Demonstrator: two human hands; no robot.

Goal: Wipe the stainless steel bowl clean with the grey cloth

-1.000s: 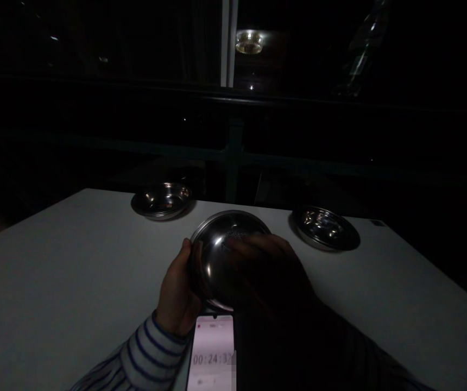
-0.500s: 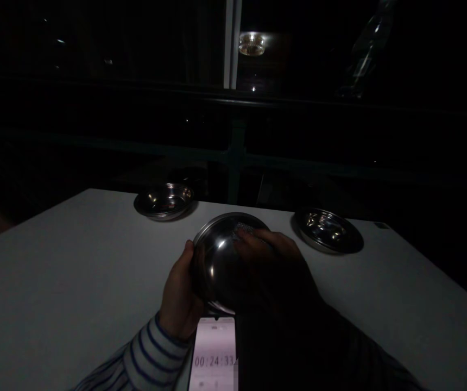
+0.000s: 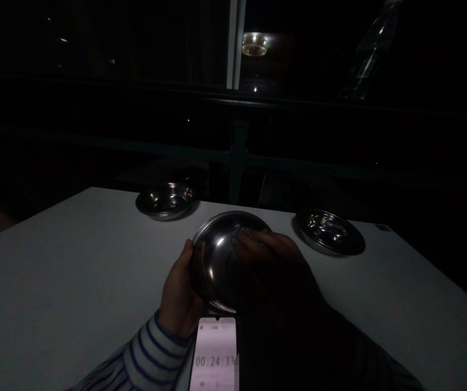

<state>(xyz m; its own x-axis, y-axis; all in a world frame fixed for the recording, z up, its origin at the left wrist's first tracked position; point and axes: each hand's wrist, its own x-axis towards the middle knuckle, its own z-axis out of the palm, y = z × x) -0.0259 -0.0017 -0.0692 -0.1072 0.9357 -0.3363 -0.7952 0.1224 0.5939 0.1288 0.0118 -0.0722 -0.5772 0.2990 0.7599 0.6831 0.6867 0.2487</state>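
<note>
A shiny steel bowl (image 3: pixel 219 260) is held over the table, its rounded outside toward me. My left hand (image 3: pixel 180 293) grips it at the left rim, thumb up along the edge. My right hand (image 3: pixel 276 260), mostly in dark shadow, presses a grey mesh-like steel scrubber (image 3: pixel 239 232) on the bowl's surface near the upper right. Only a small part of the scrubber shows past the fingertips. Below the bowl, a phone (image 3: pixel 214 353) with a lit screen shows a running-time display; the right arm's shadow borders it.
On the white table (image 3: pixel 95 260), a steel bowl (image 3: pixel 166 202) stands at the back left and another steel bowl (image 3: pixel 329 232) at the back right. A dark rail (image 3: pixel 233 101) runs behind the table. A clear bottle (image 3: pixel 370 60) is at the upper right.
My right fingers and the scrubber have shifted very slightly on the bowl. The left hand keeps its grip. The whole view has moved a little.
</note>
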